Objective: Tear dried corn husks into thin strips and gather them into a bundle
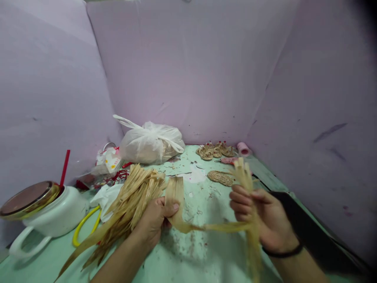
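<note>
My left hand (160, 216) is closed on the end of a wide, dry husk strip (176, 192), pinching it between thumb and fingers. That strip narrows and stretches across to my right hand (259, 214). My right hand grips a bundle of pale husk strips (244, 177), held upright with its tails hanging below, slightly blurred. Beside my left forearm lies a large pile of dry husk strips (138, 192). An oval braided piece (220, 178) rests on the table between and beyond the hands.
A white mug (64, 208) with a lid (29, 198) stands at left, near a yellow loop (85, 228). A tied white plastic bag (151, 143) sits at the back. Several braided pieces (213, 150) and a pink roll (243, 149) lie far right. Walls (188, 78) enclose the green table (194, 271).
</note>
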Demonstrator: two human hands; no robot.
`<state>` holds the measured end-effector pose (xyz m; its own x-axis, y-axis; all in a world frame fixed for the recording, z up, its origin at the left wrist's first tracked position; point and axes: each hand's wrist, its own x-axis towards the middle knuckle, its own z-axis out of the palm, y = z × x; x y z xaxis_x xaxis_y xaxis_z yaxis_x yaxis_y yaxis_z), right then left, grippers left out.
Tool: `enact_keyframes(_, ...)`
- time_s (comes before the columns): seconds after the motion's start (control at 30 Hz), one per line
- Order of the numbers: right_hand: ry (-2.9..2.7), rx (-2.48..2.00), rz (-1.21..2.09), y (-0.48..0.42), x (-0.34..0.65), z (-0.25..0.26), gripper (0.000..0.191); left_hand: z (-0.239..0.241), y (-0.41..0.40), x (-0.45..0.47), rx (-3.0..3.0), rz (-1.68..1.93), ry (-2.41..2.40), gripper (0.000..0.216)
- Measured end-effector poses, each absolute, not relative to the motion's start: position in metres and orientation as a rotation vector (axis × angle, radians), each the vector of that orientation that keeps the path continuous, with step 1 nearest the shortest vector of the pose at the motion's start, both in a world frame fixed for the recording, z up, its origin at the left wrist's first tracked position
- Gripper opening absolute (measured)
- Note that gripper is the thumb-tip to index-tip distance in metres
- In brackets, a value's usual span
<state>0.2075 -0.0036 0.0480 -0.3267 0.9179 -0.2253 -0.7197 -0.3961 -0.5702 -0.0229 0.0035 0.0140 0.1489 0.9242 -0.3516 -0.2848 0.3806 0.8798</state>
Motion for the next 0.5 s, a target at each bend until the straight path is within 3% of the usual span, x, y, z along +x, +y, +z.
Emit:
enact_keyframes(0.13, -0.546, -0.628, 1.717, -0.007, 0.229, 0.059, 0.022, 0.017, 0.002, -0.021, 0.684, 0.963, 1.02, 0.024)
enact_keyframes(0.23, -0.585, -0.718, 1.813, -0.008, 0.216, 0.055, 0.016, 0.016, -0.001, -0.018, 0.741, 0.99, 1.031, 0.025)
enact_keyframes(0.33, -0.578, -0.951, 1.847, -0.01, 0.18, 0.04, 0.031, 0.013, -0.005, -0.013, 0.835, 0.981, 1.032, 0.028)
enact_keyframes(0.5, -0.83, -1.198, 1.817, -0.02, 0.134, 0.016, 0.032, 0.012, -0.012, -0.002, 0.971, 0.994, 0.984, 0.036)
